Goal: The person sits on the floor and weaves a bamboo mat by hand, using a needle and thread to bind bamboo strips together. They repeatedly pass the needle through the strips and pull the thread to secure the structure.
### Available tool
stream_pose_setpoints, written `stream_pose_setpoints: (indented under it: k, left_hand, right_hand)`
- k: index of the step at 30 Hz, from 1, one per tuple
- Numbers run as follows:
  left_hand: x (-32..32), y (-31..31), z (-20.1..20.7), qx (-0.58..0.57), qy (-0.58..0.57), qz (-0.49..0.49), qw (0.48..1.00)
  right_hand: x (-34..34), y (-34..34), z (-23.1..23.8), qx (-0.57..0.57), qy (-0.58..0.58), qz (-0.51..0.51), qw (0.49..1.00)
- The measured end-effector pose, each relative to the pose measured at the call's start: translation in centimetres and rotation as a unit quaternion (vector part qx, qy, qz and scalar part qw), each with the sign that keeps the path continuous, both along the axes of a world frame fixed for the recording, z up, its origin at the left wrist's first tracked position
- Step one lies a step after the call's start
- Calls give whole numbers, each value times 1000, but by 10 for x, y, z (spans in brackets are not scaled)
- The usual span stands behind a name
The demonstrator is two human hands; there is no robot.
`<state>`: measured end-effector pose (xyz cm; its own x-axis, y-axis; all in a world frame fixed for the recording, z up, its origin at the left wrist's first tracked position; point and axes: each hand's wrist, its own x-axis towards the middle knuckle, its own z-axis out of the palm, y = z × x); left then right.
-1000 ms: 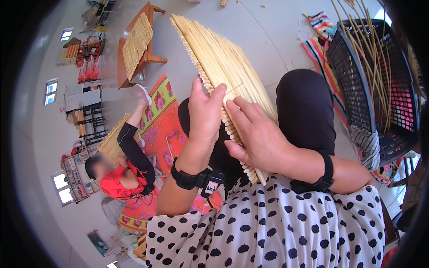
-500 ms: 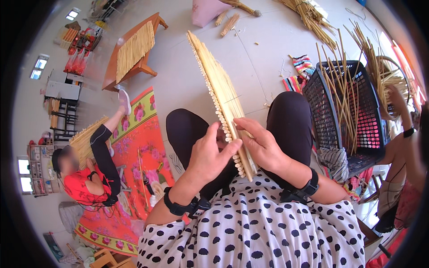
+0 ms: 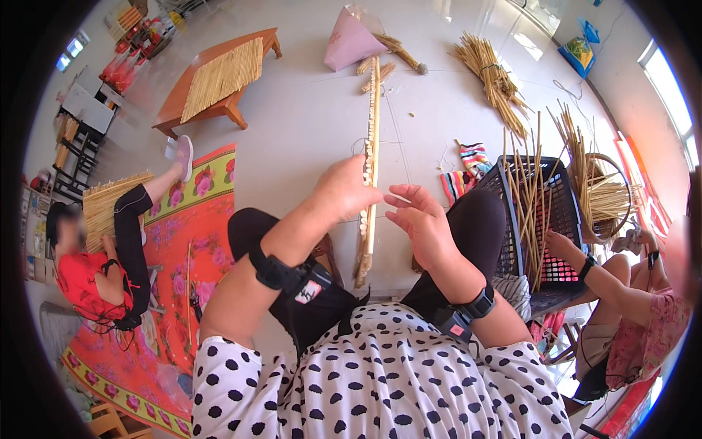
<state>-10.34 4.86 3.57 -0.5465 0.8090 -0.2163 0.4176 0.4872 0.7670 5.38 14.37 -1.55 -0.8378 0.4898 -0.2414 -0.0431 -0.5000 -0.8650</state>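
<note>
Between my knees stands a narrow mat of straw stalks (image 3: 374, 124), seen almost edge-on, with the pale cut ends lined up along its left side. My left hand (image 3: 342, 192) is closed around the mat's left side near its middle, thumb lying across the edge. Just right of the mat, my right hand (image 3: 423, 225) is apart from it, fingers spread and slightly bent, with nothing visible in them. The mat's lower end hangs close to my lap.
At right, a black plastic crate (image 3: 545, 219) holds long stalks beside a round basket (image 3: 599, 197) and a seated person. Another seated person is at left by a red floral mat (image 3: 179, 274). A stalk bundle (image 3: 493, 77) and low wooden table (image 3: 164, 110) stand ahead.
The mat has swung from a leftward slant to nearly upright, turning more edge-on. My left hand has shifted up along it; my right hand has come off it. The view has shifted too.
</note>
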Motion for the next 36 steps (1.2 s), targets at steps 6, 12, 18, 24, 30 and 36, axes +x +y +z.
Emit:
stream_pose_setpoints:
  k: [6,12,18,24,30,36]
  left_hand:
    - [-41,30,23,-88,109,-107,984]
    - [-58,4,34,-142,256,-216,931]
    - [-71,-51,35,-151,428,-194,870]
    - [-82,-68,28,-40,589,-184,786]
    - [-98,-58,37,27,687,-194,700]
    - [-93,-57,56,93,701,-216,674]
  right_hand:
    - [-6,41,20,94,-13,-93,991]
    - [-19,82,36,336,-48,-84,937]
    - [-56,69,36,690,-44,-74,718]
    - [-100,28,19,760,-25,-30,649]
    - [-114,16,20,738,-62,26,672]
    - [-105,12,19,720,-19,-4,694]
